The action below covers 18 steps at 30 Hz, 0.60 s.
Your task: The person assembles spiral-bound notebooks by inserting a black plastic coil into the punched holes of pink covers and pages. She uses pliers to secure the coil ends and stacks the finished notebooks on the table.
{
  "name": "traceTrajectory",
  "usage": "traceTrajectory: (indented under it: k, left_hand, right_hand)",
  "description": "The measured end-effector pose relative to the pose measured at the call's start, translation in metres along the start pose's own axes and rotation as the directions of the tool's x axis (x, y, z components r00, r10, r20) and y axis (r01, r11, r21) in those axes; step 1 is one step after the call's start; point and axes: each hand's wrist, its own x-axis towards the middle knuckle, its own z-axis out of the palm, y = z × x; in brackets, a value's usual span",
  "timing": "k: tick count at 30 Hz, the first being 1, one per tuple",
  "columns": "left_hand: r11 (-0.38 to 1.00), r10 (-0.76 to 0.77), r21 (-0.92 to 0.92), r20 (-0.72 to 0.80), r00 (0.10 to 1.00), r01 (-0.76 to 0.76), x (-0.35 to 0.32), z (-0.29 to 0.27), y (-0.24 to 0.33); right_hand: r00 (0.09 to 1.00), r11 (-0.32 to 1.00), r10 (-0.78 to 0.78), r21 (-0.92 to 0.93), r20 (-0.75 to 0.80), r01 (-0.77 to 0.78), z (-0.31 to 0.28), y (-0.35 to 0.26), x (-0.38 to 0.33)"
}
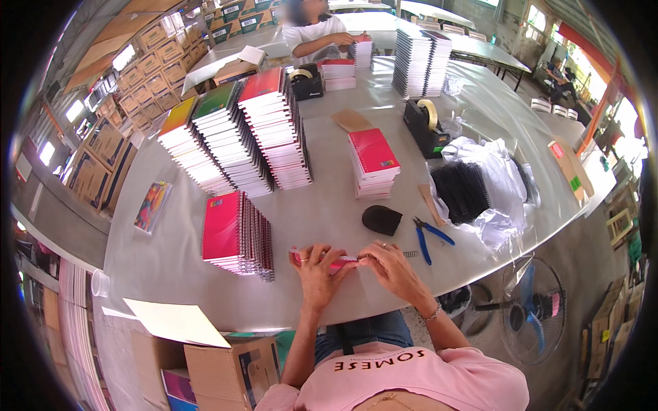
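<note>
Left hand [317, 267] and right hand [391, 264] both closed on a pink notebook [327, 260], held edge-on at the near edge of the worktop [329, 212], left fingers curled over its left half, right fingertips pinching its right end. Just left, a stack of pink spiral notebooks [236, 234]. Beyond the right hand, a black pad [381, 219] and blue-handled pliers [430, 236]. Toward the right edge, black binding coils [460, 190] on clear plastic.
</note>
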Motion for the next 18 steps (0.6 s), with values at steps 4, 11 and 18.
traceTrajectory:
  k: [4, 11, 18]
  left_hand:
    - [0.997, -0.072, 0.018, 0.079, 0.994, 0.071, 0.002, -0.009, 0.012]
    - [0.997, -0.082, 0.006, 0.076, 0.994, 0.082, -0.002, -0.014, 0.016]
    - [0.977, -0.125, -0.177, -0.042, 0.991, 0.116, -0.008, -0.006, 0.002]
  right_hand:
    - [0.999, 0.997, 0.044, 0.062, 0.031, -0.045, -0.005, -0.006, 0.003]
    - [0.998, 0.997, 0.054, 0.045, 0.022, -0.055, 0.0, -0.008, 0.006]
    - [0.996, 0.986, -0.042, -0.166, -0.083, 0.028, 0.006, -0.008, 0.011]
